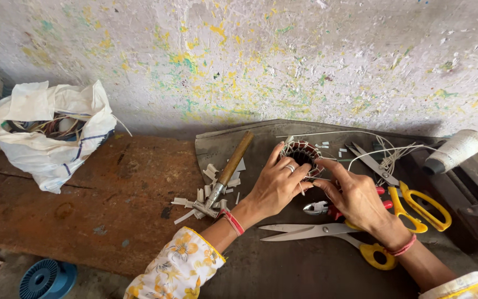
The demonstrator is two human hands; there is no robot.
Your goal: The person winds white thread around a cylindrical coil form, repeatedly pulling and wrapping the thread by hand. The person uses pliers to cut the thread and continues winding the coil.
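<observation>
Head view. Stator core (301, 155), a ring wound with copper wire, sits centre frame on the dark sheet (283, 260); its bore opens up toward the camera, so its axis runs roughly vertical off the bench.

Left hand (275, 185): fingers spread over the lower-left rim, ring finger and thumb touching the windings.

Right hand (355, 199): fingertips pressed together against the lower-right rim; whether they pinch a wire I cannot tell.

Hammer (225, 177) lies left of the core, handle pointing upper right, among white paper scraps (206, 191). Scissors (316, 231) lie below the hands, blades pointing left. White thread spool (455, 150) at right. White bag (51, 130) upper left.
</observation>
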